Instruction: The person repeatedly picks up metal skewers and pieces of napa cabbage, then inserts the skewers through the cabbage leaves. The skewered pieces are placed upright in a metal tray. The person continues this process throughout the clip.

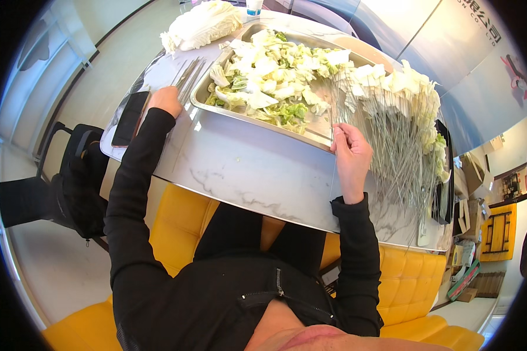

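My right hand [352, 142] pinches a thin metal skewer [332, 173] between thumb and fingertips, at the near edge of a steel tray [263, 123]. Torn napa cabbage leaves [268, 74] fill much of that tray. Beside my right hand lies a dense pile of skewers [395, 149], with cabbage pieces [415, 83] threaded on their far ends. My left hand [166, 101] rests with curled fingers on the table, by the near ends of several bare skewers [192, 72]. Whether it grips any of them is hidden.
A whole napa cabbage [206, 26] lies at the far left of the marbled table [246, 162], near a paper cup [254, 8]. A phone [131, 118] sits left of my left forearm. A black tray [443, 175] stands at the right edge. Yellow seating [410, 276] is behind me.
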